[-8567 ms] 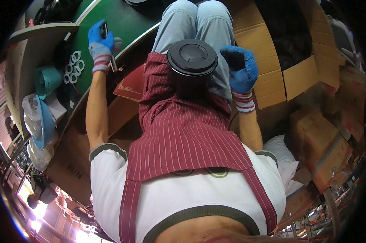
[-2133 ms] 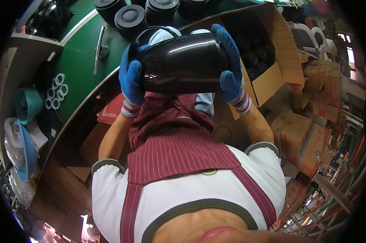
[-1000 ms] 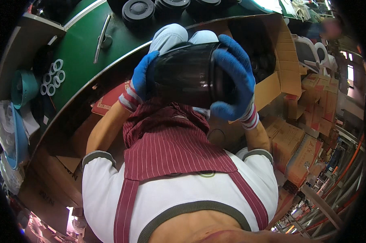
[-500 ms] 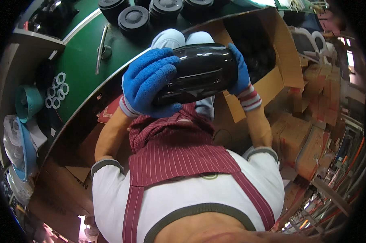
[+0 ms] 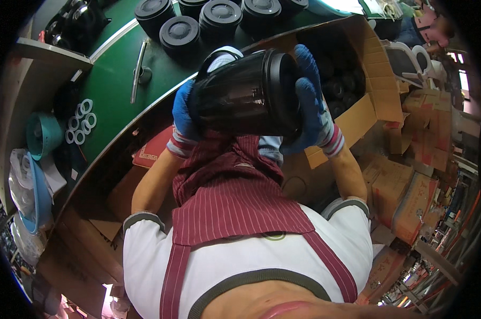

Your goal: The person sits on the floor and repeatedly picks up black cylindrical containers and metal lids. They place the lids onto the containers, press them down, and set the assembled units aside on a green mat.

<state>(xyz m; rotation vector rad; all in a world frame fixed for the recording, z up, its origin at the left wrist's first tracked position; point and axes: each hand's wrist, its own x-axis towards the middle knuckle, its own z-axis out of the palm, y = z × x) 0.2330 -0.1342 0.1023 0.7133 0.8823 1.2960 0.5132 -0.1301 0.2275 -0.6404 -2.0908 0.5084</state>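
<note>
Between my gloved hands, above my lap, lies a glossy black jug-like container (image 5: 232,98) on its side. A thin curved strip like a handle arches at its upper left, and a ridged cap or rim forms its right end. My left hand (image 5: 185,112), in a blue-coated glove, is closed around the left end, its fingers partly hidden behind. Against the capped right end presses my right hand (image 5: 314,103), similarly gloved, fingers bent around the edge.
Several black containers with round lids (image 5: 179,32) stand on the green worktable (image 5: 113,80). A metal rod on a stand (image 5: 138,72) and white rings (image 5: 82,121) are nearer. An open cardboard box (image 5: 357,114) with dark round pieces sits at right; teal basins (image 5: 42,135) are at left.
The black container has been turned, so its ridged cap now shows at the right. My left hand has shifted from its front to its left end; my right hand has moved around the capped end.
</note>
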